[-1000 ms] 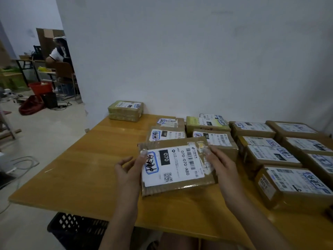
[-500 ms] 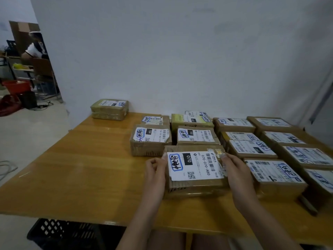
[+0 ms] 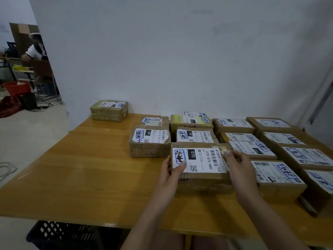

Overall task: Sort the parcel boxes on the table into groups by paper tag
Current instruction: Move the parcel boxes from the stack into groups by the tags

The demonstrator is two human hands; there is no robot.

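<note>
070 parcel box [image 3: 201, 179] on worktop [image 3: 90, 168], just in front of 150-tag box [image 3: 194, 136]. Left hand [image 3: 171, 175] and right hand [image 3: 241, 174] grip its ends (left thumb on label). Risk: misgrouped beside unlike tag; loose tape corner snags right fingers.

You have a black perforated plastic crate [image 3: 59, 235] on the floor, near left. Far left: a red plastic tub [image 3: 16, 88], a dark red bag [image 3: 9, 107], a seated person [image 3: 33, 51].
</note>
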